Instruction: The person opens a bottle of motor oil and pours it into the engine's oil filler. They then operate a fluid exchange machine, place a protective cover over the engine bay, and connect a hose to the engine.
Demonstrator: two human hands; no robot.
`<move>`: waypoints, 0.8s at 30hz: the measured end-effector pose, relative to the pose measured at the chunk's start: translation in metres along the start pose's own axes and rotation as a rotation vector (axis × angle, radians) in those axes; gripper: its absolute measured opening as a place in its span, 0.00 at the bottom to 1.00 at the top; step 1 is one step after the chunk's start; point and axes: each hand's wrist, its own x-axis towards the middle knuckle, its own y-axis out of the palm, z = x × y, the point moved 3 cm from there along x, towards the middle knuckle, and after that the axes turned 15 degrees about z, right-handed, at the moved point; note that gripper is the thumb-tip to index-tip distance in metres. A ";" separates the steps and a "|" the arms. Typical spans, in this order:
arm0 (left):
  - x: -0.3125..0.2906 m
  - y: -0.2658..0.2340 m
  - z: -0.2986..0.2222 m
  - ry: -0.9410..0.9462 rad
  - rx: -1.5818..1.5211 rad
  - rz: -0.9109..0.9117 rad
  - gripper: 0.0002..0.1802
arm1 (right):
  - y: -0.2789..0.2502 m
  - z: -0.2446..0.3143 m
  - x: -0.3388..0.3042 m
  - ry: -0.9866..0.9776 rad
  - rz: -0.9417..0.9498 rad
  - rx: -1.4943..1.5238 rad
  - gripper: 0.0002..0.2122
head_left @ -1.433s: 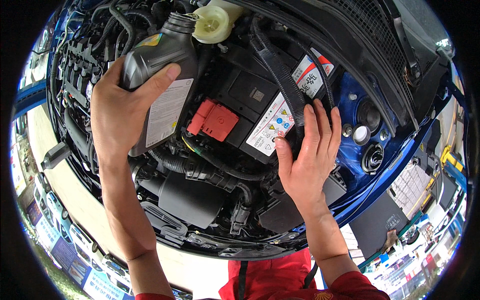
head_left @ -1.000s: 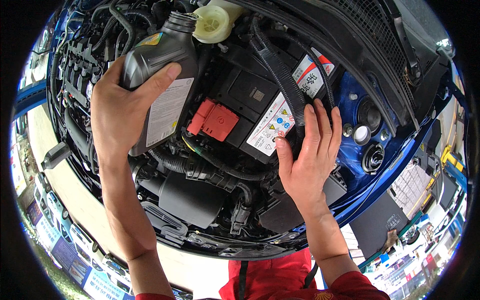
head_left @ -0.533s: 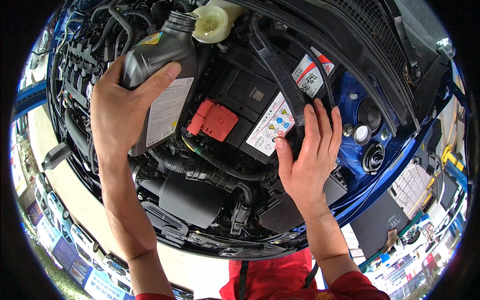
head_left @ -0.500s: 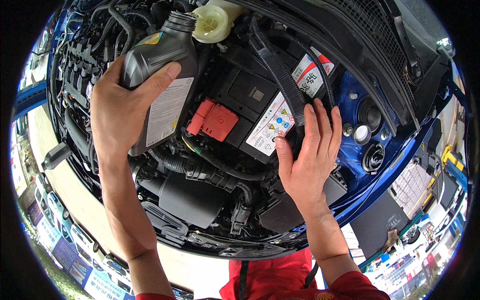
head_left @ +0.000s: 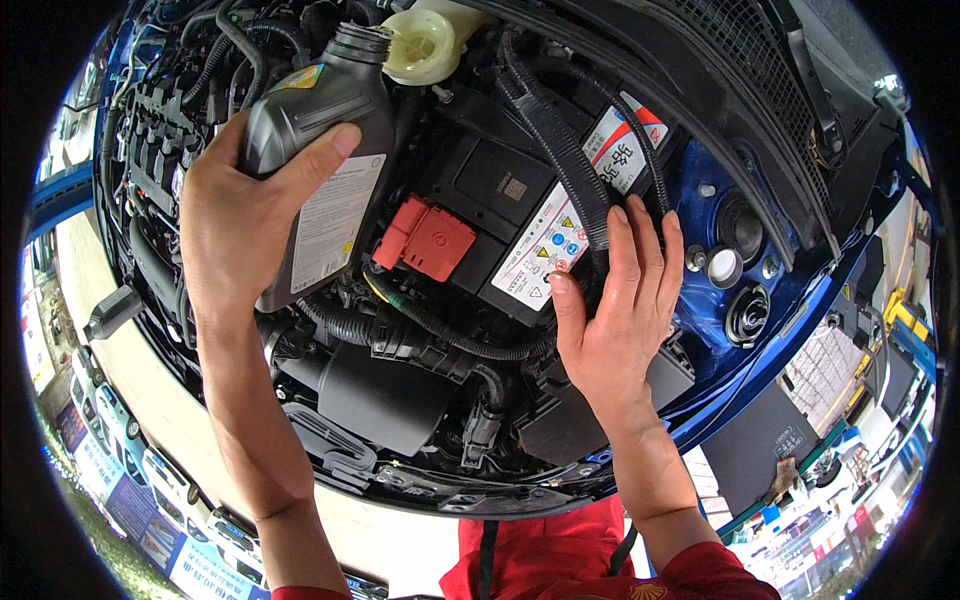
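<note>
My left hand is wrapped round a dark grey plastic fluid bottle, its thumb over the front near a white label. The bottle is tilted, with its uncapped neck at the rim of a yellowish translucent reservoir. Liquid shows around the reservoir's mouth. My right hand holds nothing; its fingers stretch out over a black corrugated hose and the edge of the car battery. The thumb tip is beside the battery's white label strip. A red terminal cover sits on the battery between my hands.
All this is inside a blue car's engine bay. A black air box and ribbed hoses lie nearer me. On the right is a blue strut tower with a small white-topped cup. The dark windscreen cowl crosses the far right.
</note>
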 end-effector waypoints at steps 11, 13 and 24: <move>-0.001 0.000 -0.002 0.003 -0.001 0.005 0.34 | 0.000 0.000 -0.001 -0.008 -0.004 0.004 0.36; -0.001 0.000 -0.003 0.010 0.007 0.002 0.34 | 0.000 0.000 -0.001 -0.009 -0.002 0.002 0.36; 0.001 0.000 -0.003 0.006 0.013 0.003 0.34 | 0.000 0.000 0.000 -0.003 -0.001 0.010 0.36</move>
